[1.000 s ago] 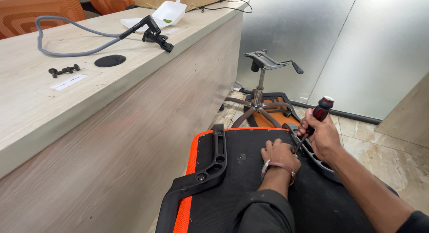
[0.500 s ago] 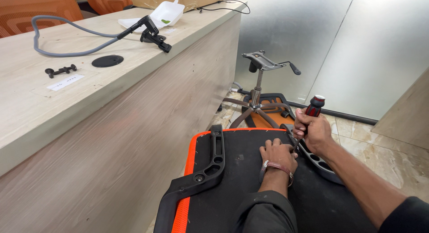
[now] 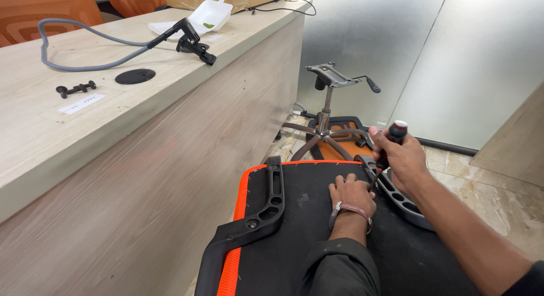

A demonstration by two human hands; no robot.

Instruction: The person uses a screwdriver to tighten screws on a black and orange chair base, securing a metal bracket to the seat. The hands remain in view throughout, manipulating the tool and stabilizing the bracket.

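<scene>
An upturned chair seat (image 3: 300, 228), black underneath with an orange edge, lies in front of me. A black armrest bracket (image 3: 260, 211) is fixed along its left side and a second bracket (image 3: 405, 202) runs along the right. My right hand (image 3: 399, 157) grips a screwdriver (image 3: 391, 140) with a black and red handle, its tip down at the right bracket. My left hand (image 3: 352, 197), with a brown wrist strap, rests flat on the seat next to the screwdriver tip.
A chair base with gas lift and mechanism plate (image 3: 331, 77) stands on the tiled floor behind the seat. A long wooden counter (image 3: 113, 120) at left carries a grey hose (image 3: 85, 46), a black clamp (image 3: 192, 43), a black disc (image 3: 135, 76) and a white container (image 3: 207, 15).
My right hand has shifted the screwdriver slightly, turning it at the right bracket. My left hand stays flat on the seat.
</scene>
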